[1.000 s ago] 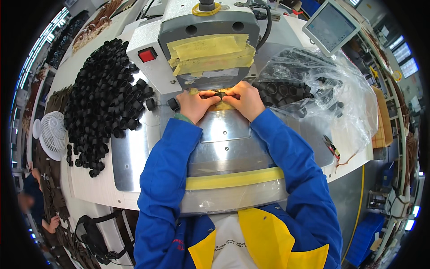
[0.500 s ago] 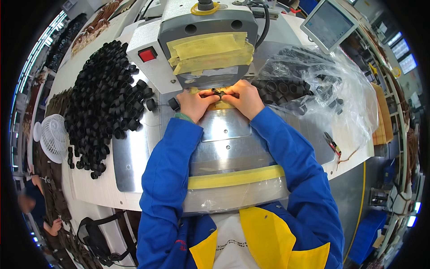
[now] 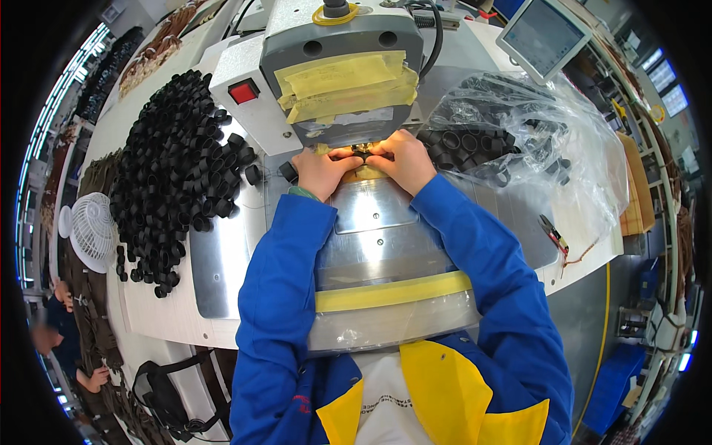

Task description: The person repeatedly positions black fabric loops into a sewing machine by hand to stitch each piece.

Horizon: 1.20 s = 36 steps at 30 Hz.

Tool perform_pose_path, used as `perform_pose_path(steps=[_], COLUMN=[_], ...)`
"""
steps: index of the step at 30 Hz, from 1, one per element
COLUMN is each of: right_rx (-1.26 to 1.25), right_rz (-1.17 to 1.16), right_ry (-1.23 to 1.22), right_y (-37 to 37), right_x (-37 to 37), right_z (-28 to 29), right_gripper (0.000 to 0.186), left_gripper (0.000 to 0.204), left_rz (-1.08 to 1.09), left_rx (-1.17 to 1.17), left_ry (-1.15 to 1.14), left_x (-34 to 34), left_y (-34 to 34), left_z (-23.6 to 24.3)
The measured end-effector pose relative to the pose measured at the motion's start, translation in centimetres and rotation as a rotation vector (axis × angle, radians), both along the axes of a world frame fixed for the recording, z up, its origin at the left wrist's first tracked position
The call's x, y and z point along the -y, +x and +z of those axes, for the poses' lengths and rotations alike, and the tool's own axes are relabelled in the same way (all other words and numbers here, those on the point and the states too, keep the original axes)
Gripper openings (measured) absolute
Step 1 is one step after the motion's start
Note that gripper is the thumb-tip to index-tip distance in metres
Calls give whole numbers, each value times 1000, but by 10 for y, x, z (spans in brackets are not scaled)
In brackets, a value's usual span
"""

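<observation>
Under the grey machine head [image 3: 343,89] with yellow tape, my left hand [image 3: 322,169] and my right hand [image 3: 406,163] pinch a small black piece [image 3: 362,154] from either side at the lit work point, over a yellowish spot on the steel plate [image 3: 378,263]. Both thumbs point inward and touch or nearly touch the piece, whose shape is hard to make out. A loose black ring [image 3: 288,171] lies just left of my left hand.
A heap of black rings [image 3: 167,159] is at left, beside a white fan [image 3: 93,230]. A clear bag with rings [image 3: 519,163], snips [image 3: 552,233] and a screen [image 3: 541,37] are at right. A co-worker [image 3: 59,334] is at far left.
My hands stay at the work point, the right shifted very slightly upward. The view has moved a little, and the co-worker at left has moved a hand.
</observation>
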State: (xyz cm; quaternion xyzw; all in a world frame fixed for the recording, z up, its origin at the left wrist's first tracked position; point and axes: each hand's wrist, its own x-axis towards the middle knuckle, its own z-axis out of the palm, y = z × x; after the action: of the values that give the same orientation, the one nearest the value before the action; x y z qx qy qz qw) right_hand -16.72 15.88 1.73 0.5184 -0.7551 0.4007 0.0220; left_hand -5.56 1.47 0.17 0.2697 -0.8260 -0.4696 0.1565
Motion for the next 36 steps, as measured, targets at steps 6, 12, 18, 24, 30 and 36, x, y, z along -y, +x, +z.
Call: perform_pose_path(steps=[6,12,18,24,30,36], right_rx=[30,32,20,-102,-129,-62], right_rz=[-11,31,257,47,0,204], right_ry=[7,-28,-26,122,95,111], right_y=[-3,-1,9,39,54,37], right_x=[-2,-4,-18,-20,-20,-33], right_z=[0,4,10,15,19,17], right_gripper=[16,19,23,25,11,11], left_gripper=[27,26,26,9,11,15], left_rz=[33,-29,-305,-416,-455,-393], left_rx=[-40,-105,-3,-112,-486,-69], left_ry=[-8,26,-63,-62,-214,-180], left_x=[-5,-4,-5,-9,-9,-1], left_y=[-7,0,22,30,19,20], left_z=[-4,11,27,29,27,25])
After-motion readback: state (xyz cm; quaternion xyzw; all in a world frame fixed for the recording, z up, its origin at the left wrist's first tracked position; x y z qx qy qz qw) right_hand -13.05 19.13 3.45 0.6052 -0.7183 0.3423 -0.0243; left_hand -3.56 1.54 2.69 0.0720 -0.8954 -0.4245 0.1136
